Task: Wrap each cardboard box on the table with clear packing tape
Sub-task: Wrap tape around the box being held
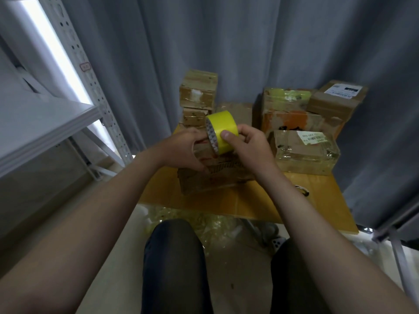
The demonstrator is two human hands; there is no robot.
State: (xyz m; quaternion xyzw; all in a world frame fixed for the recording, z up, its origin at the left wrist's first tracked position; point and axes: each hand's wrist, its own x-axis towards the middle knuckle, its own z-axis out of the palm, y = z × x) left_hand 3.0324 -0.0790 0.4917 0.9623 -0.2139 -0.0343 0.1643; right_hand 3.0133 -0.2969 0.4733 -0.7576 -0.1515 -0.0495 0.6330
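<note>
A worn cardboard box (213, 180) lies on the small yellow table (249, 205) in front of me. Above it my right hand (249, 148) grips a yellowish roll of packing tape (223, 130), thumb pressed on its outer face. My left hand (188, 150) reaches to the roll's near side and rests fingertips on the box top; whether it pinches the tape end is hidden. Taped boxes surround it: a shiny wrapped one (306, 152) to the right, and a stack of two (198, 98) behind.
More boxes (294, 109) pile at the back right, one with a white label (340, 96). Grey curtain hangs behind. A white metal shelf rack (68, 91) stands at left. Crumpled tape scraps (204, 220) lie on the floor by my knees.
</note>
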